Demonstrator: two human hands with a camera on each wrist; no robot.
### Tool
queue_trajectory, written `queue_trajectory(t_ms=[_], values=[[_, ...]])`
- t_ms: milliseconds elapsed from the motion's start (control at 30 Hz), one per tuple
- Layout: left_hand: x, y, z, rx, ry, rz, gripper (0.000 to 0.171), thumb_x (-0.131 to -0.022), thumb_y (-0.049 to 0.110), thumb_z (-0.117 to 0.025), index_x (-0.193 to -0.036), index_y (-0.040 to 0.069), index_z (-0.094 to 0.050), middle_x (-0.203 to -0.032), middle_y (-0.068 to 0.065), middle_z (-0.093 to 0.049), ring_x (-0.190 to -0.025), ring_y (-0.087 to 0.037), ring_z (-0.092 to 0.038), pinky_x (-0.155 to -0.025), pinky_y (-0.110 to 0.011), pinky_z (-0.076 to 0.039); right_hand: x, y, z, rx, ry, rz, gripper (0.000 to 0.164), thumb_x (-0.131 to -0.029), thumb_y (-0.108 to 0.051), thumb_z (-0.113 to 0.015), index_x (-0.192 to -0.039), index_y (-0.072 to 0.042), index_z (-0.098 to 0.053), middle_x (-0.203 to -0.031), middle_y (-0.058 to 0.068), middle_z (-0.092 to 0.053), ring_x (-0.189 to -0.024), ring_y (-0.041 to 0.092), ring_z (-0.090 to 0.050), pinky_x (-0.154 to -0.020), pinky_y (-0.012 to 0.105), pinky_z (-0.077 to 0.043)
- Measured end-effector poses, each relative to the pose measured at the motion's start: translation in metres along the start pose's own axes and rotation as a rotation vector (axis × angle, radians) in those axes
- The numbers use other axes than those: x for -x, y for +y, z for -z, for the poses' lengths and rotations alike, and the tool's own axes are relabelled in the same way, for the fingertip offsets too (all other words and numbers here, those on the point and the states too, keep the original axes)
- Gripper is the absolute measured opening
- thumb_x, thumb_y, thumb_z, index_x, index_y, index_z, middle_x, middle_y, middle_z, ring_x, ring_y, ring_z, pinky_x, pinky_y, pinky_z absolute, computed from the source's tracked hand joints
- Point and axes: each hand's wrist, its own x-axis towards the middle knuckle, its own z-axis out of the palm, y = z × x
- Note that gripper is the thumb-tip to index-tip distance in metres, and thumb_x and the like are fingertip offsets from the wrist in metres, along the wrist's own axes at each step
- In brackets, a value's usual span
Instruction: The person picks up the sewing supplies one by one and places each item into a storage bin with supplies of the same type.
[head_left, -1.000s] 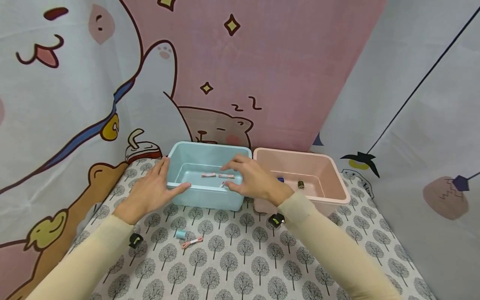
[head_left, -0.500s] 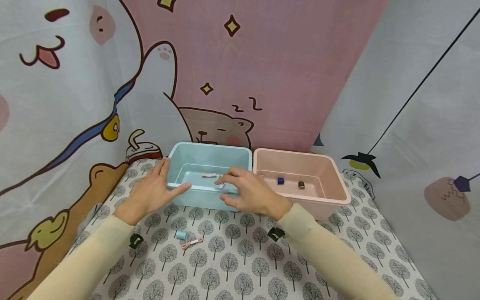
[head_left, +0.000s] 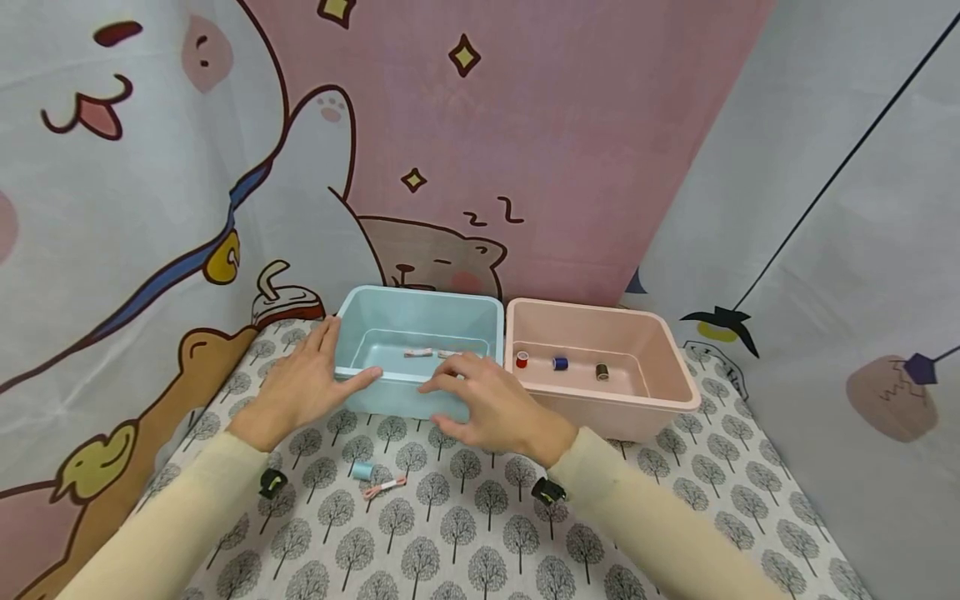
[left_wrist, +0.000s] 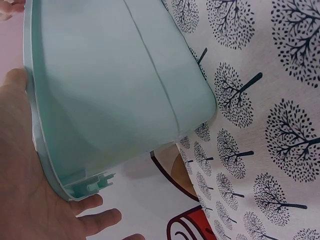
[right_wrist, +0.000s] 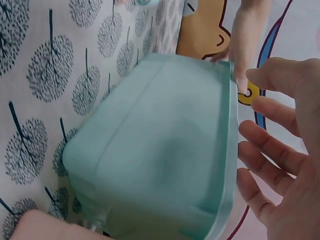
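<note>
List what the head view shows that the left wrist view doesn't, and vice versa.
Only the head view: the red spool, blue spool and dark spool inside the pink bin; the two pale bundles inside the blue bin; the light-blue spool and pink bundle before it.

Only the left wrist view: small moulded ribs at the blue bin's rim.

Both: the blue bin, left hand and tree-print cloth.
</note>
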Motion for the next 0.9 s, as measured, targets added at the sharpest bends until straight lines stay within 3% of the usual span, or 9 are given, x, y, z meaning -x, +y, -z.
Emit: queue_trajectory(t_ms=[300, 467, 900], values=[[0.002, 0.002, 0.002, 0.003, 0.001, -0.007, 0.13, -0.106, 0.094, -0.044, -0.186, -0.001, -0.007, -0.192, -0.034, -0.017, -0.168, -0.065, -0.038, -0.113, -0.087, -0.054, 0.005, -0.016, -0.013, 0.01, -0.018, 0.071, 0.04, -0.103, -0.036, -0.09, -0.14, -0.024, -0.083, -0.136, -0.004, -0.079, -0.125, 0.014, -0.075, -0.12, 0.042, -0.063], [0.002, 0.001, 0.001, 0.014, 0.005, -0.002, 0.131, -0.106, 0.095, -0.045, -0.186, -0.001, -0.007, -0.192, -0.034, -0.019, -0.168, -0.065, -0.039, -0.113, -0.087, -0.054, 0.007, -0.022, -0.024, 0.0, -0.045, 0.091, 0.042, -0.102, -0.036, -0.091, -0.141, -0.023, -0.083, -0.134, -0.004, -0.079, -0.121, 0.014, -0.076, -0.113, 0.037, -0.065], [0.0, -0.001, 0.001, 0.017, -0.012, 0.011, 0.133, -0.104, 0.097, -0.043, -0.186, -0.002, -0.008, -0.193, -0.033, -0.017, -0.169, -0.065, -0.037, -0.115, -0.09, -0.051, 0.012, -0.033, -0.054, -0.02, -0.209, 0.02, 0.046, -0.105, -0.043, -0.088, -0.148, -0.028, -0.079, -0.147, -0.004, -0.076, -0.131, 0.015, -0.075, -0.118, 0.033, -0.063]])
